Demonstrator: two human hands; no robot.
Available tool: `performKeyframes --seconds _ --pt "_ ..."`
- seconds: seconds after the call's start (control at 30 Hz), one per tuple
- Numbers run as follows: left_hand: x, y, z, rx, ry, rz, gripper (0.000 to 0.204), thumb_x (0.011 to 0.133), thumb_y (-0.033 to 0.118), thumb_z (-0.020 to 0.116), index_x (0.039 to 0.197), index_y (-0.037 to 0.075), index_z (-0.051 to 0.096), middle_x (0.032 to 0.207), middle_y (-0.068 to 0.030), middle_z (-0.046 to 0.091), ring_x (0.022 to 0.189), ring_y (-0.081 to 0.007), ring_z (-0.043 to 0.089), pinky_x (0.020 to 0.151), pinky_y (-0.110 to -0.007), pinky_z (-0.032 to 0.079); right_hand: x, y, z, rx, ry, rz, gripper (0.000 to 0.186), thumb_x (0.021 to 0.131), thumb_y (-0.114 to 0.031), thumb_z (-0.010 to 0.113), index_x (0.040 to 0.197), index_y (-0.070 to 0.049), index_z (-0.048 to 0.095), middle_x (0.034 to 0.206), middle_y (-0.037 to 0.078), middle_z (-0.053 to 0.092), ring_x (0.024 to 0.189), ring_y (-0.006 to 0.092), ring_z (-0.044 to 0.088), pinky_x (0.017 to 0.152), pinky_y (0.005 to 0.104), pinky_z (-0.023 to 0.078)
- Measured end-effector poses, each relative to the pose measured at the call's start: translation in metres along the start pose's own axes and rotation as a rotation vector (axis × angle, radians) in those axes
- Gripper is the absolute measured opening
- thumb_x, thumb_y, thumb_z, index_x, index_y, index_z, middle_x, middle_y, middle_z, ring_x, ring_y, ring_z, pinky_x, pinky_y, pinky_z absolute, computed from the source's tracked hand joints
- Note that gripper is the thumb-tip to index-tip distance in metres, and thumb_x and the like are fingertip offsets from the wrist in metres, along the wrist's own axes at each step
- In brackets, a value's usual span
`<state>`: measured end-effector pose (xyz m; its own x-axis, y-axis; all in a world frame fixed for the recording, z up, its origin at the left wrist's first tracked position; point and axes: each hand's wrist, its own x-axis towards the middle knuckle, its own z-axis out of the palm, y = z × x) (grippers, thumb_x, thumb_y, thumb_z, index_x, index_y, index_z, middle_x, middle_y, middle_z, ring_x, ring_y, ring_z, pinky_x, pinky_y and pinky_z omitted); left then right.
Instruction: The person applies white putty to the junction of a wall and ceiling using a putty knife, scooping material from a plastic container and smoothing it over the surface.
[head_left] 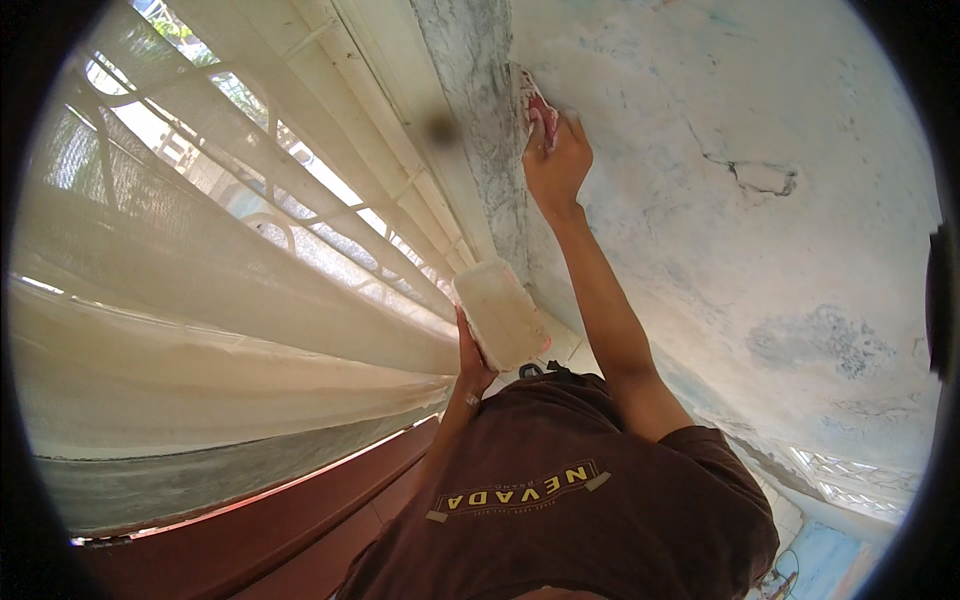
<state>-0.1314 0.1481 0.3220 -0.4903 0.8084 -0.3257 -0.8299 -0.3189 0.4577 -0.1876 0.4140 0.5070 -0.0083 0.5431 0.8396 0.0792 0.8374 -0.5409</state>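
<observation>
My right hand [560, 170] is raised to the wall, its fingers closed around a reddish putty knife [541, 112]. White paste is smeared on the tool, and its edge meets the wall beside a rough grey strip [480, 120]. Lower down, my left hand [475, 352] grips a whitish rectangular tub [502, 315] by its left side. The tub is tilted, with pale smears on its inner surface. My left fingers are partly hidden behind it.
Sheer cream curtains [230, 330] hang at the left before a window with curved bars. The pale wall [680, 250] on the right has bluish patches, a crack [765, 180] and a rough worn spot [840, 340]. A reddish-brown panel [250, 530] lies at lower left.
</observation>
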Motion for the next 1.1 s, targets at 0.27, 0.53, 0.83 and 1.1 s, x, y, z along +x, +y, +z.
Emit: performKeyframes --seconds 0.27,0.53,0.83,1.1 --pt "0.002 -0.003 -0.003 -0.018 -0.011 -0.02 0.083 0.101 0.075 0.035 0.157 0.013 0.038 0.149 -0.0117 0.053 0.133 -0.0297 0.056 0.109 -0.049 0.049 0.002 0.006 0.001 -0.04 -0.065 0.021 0.008 0.09 -0.007 0.068 0.095 -0.003 0.073 0.078 0.015 0.063 0.069 0.0361 0.063 0.061 0.045 0.049" --pt "-0.003 -0.002 0.0 -0.02 0.021 -0.001 0.082 0.102 0.073 0.033 0.158 0.014 0.035 0.151 -0.0122 0.051 0.135 -0.0307 0.055 0.11 -0.05 0.049 -0.012 -0.004 0.007 -0.023 -0.046 0.009 0.017 0.085 -0.003 0.07 0.102 0.001 0.073 0.09 0.016 0.064 0.072 0.0334 0.063 0.063 0.0399 0.05" --pt "-0.002 -0.002 0.001 -0.021 0.047 -0.035 0.082 0.102 0.073 0.033 0.159 0.014 0.035 0.152 -0.0125 0.05 0.136 -0.0308 0.054 0.111 -0.052 0.049 -0.06 -0.023 -0.005 0.073 -0.144 -0.016 0.023 0.085 -0.003 0.07 0.108 -0.001 0.073 0.095 0.017 0.066 0.076 0.0334 0.065 0.067 0.0405 0.052" --pt "-0.004 -0.007 -0.003 0.017 0.016 -0.021 0.08 0.102 0.073 0.034 0.157 0.015 0.038 0.15 -0.01 0.053 0.134 -0.0284 0.056 0.11 -0.05 0.049 -0.058 0.004 0.016 0.001 -0.09 0.123 0.023 0.087 0.003 0.063 0.107 0.0 0.073 0.095 0.017 0.067 0.077 0.034 0.062 0.067 0.0415 0.049"
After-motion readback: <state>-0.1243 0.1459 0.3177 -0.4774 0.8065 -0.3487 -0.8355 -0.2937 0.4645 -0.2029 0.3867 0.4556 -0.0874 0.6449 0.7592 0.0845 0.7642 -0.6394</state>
